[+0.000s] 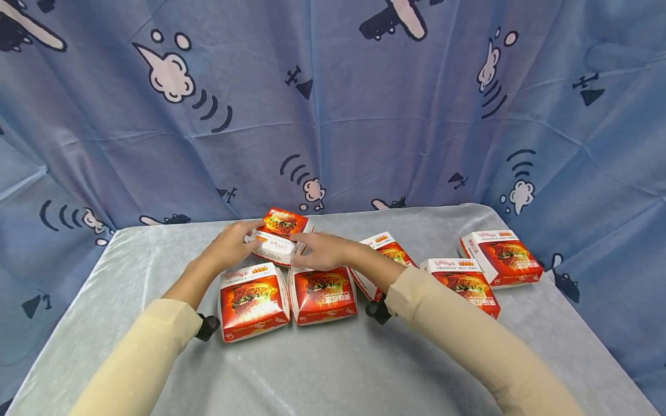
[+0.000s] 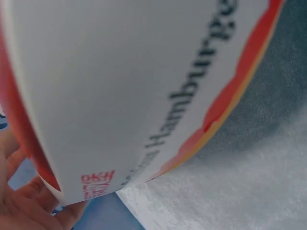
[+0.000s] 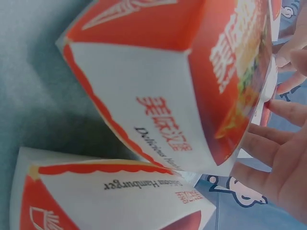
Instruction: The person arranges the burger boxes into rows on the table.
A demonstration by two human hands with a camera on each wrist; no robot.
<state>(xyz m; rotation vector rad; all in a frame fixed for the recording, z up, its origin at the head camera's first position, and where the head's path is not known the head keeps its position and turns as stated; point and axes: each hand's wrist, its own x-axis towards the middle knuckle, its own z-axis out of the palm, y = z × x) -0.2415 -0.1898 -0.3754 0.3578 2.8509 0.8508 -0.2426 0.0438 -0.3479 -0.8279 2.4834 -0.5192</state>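
Note:
At the back left of centre is a red and white hamburger box [image 1: 281, 242], its white flap toward me and its burger picture on the far half. My left hand [image 1: 233, 242] grips its left side, thumb near the front corner. Against the right side, my right hand [image 1: 325, 251] holds it with fingers and thumb. In the right wrist view my right hand [image 3: 280, 153] partly hides that box. Just in front sit two more hamburger boxes, one at left [image 1: 253, 300] and one at right [image 1: 324, 293]; the left one's white side [image 2: 110, 105] fills much of the left wrist view.
To the right, a tilted hamburger box [image 1: 385, 248] lies partly under my right forearm. Another box [image 1: 463, 283] sits beyond it, and one more [image 1: 502, 257] near the right edge. A grey cloth covers the table [image 1: 312, 370]; a blue patterned curtain [image 1: 333, 115] hangs behind.

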